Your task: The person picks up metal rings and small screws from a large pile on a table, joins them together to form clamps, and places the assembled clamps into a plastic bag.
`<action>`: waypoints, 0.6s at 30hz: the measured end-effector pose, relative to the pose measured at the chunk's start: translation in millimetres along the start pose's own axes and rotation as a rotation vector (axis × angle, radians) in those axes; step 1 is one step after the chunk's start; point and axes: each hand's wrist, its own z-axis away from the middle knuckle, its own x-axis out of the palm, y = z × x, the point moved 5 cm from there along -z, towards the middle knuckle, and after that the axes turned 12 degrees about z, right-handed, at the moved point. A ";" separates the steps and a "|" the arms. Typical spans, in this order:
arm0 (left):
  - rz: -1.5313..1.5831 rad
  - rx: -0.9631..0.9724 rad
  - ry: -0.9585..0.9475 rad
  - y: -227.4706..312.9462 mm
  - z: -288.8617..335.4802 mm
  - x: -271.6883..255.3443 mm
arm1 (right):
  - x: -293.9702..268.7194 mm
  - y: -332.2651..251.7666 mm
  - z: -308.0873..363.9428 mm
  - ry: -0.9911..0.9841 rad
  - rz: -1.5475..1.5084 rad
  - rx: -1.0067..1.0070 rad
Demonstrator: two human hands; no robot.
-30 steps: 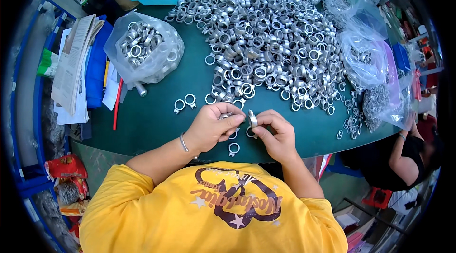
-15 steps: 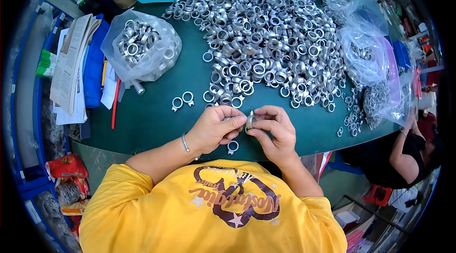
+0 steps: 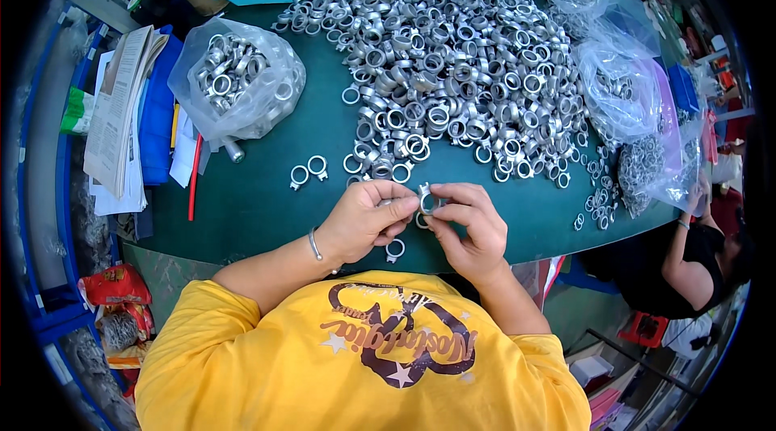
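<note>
Between my hands, just off the front of the table, a silver metal ring with a small lug point(image 3: 428, 201) is held upright. My right hand point(image 3: 471, 225) grips it with thumb and fingertips from the right. My left hand point(image 3: 368, 219), with a metal bangle at the wrist, is closed, and its pinched thumb and forefinger meet the ring's left edge. The left palm and curled fingers are partly hidden. Part of another ring point(image 3: 421, 221) shows just below the held one. A loose ring point(image 3: 395, 250) lies near the table edge, below my left fingers.
A large heap of similar rings point(image 3: 461, 67) covers the far middle of the green table point(image 3: 250, 213). Two rings point(image 3: 308, 171) lie apart at left, near a plastic bag of rings point(image 3: 283, 99). Clear bags point(image 3: 618, 91) stand at right, where another person point(image 3: 691, 269) sits.
The ring between my hands has turned from nearly edge-on to showing its round opening. My right fingers have shifted slightly; my left hand has hardly moved.
</note>
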 end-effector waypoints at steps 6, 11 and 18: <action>-0.017 0.000 -0.018 0.9 0.7 -1.9 | 2.9 3.9 6.7 0.096 -0.099 0.072; -0.063 -0.035 -0.001 4.4 -0.9 8.1 | -5.3 -2.6 1.6 0.053 0.083 0.012; -0.097 -0.020 0.049 5.5 6.0 2.8 | -67.1 20.5 -38.7 0.246 0.520 -0.233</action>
